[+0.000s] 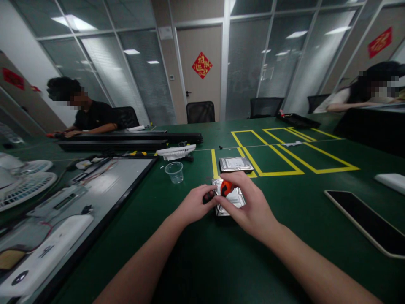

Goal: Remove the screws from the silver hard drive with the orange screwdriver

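Head view: clear cup (174, 173), contents indistinct, stands left of the hard drive (236, 197). Right hand (253, 204) pinches an orange-black tool handle (225, 188) over it; left hand (195, 204), fingers curled, grips something dark, unclear. Second drive (236, 164) lies toward the counter's (300, 207) far edge. Green surface separates right wrist, phone (363, 219).
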Tool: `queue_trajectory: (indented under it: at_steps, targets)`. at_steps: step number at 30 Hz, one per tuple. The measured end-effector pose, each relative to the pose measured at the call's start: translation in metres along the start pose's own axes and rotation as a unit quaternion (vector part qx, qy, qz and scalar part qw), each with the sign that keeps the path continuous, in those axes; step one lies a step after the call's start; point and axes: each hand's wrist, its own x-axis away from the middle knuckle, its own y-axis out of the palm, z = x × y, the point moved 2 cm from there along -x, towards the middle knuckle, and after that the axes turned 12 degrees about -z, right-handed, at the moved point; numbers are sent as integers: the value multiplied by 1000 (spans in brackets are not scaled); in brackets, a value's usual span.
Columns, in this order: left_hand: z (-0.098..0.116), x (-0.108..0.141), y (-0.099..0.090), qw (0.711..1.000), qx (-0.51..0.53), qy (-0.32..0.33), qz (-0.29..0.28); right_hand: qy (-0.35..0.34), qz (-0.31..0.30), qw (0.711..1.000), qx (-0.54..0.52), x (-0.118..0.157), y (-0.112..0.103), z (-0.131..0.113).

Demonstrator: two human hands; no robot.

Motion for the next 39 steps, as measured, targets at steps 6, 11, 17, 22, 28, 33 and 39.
queue_trajectory:
  at_steps: [6,11,17,22,28,33,39]
  targets:
    - [2,0,0,1000,4,8,5,-17,-18,999,-29,-1,0,-5]
    - [0,0,1,1000,9,9,7,-22,-18,999,-42,0,0,-4]
    - [0,0,1,1000,2,10,8,-22,-2,999,-23,0,0,0]
    - [2,0,0,1000,-4,-4,3,10,-5,998,-59,4,3,0]
    - [3,0,-1,1000,-4,0,0,12,-4,999,-37,2,1,1]
    - [4,0,-1,1000,1,6,3,-15,1,1000,-11,0,-1,-1]
    - [1,0,0,1000,7,-5,4,-5,-20,999,-28,3,1,-2]
